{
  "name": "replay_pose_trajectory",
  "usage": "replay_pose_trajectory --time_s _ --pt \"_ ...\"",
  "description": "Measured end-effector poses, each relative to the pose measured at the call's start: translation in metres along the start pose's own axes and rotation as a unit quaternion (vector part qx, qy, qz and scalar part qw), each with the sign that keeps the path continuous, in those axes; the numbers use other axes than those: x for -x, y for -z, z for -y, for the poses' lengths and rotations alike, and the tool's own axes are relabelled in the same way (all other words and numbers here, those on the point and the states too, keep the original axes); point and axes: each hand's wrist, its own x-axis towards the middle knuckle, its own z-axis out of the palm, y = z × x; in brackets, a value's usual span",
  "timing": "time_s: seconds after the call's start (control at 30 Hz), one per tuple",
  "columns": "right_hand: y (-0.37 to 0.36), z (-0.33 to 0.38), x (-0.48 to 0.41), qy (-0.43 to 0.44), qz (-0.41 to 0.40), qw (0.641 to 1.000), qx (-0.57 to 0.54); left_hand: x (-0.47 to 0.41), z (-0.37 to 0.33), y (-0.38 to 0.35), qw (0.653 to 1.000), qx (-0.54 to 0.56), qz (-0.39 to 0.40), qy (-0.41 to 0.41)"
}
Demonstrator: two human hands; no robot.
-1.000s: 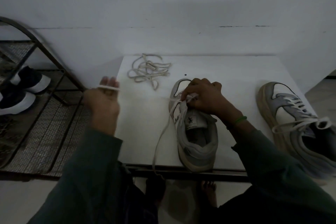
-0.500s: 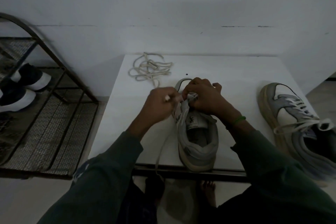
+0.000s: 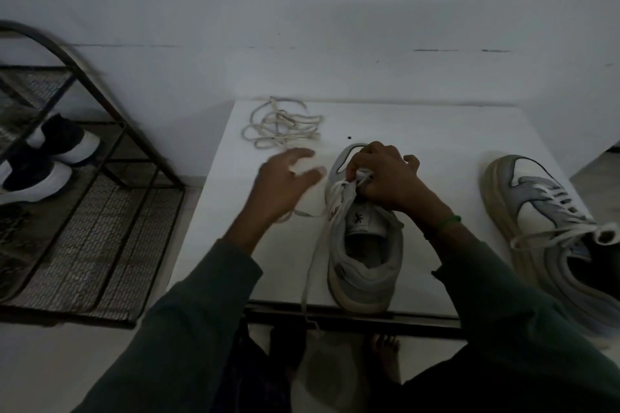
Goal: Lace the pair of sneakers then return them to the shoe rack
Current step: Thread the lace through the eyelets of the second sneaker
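A grey and white sneaker (image 3: 364,255) stands on the white table (image 3: 436,131), toe away from me. My right hand (image 3: 389,178) is closed on the lace at its front eyelets. A white lace (image 3: 310,278) runs from those eyelets, loops on the table and hangs over the near edge. My left hand (image 3: 285,184) hovers just left of the shoe with fingers spread and nothing in it. The second sneaker (image 3: 550,235) lies laced at the table's right edge. A loose cream lace (image 3: 281,127) lies coiled at the far left of the table.
A black metal shoe rack (image 3: 100,211) with mesh shelves stands to the left on the floor. It holds a pair of black and white shoes (image 3: 43,161). A white wall rises behind the table. My bare feet (image 3: 385,352) show below the table's near edge.
My left hand came in from the far left to the shoe's eyelets, then let go of the lace and drew back a little with fingers spread. My right hand stayed on the eyelets.
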Motion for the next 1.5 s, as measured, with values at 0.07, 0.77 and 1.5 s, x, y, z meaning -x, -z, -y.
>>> replay_pose_trajectory --time_s 0.07,0.77,1.5 --pt "0.0 0.0 0.001 0.003 0.001 1.0 0.0 0.001 0.001 -0.016 0.986 -0.134 0.064 -0.07" --pt "-0.004 -0.007 -0.004 -0.014 -0.008 1.0 0.011 0.012 -0.008 -0.003 0.959 -0.111 0.242 0.102" --pt "0.009 0.02 -0.001 0.104 0.012 0.983 -0.154 0.008 -0.008 -0.019 0.874 -0.352 -0.165 -0.292"
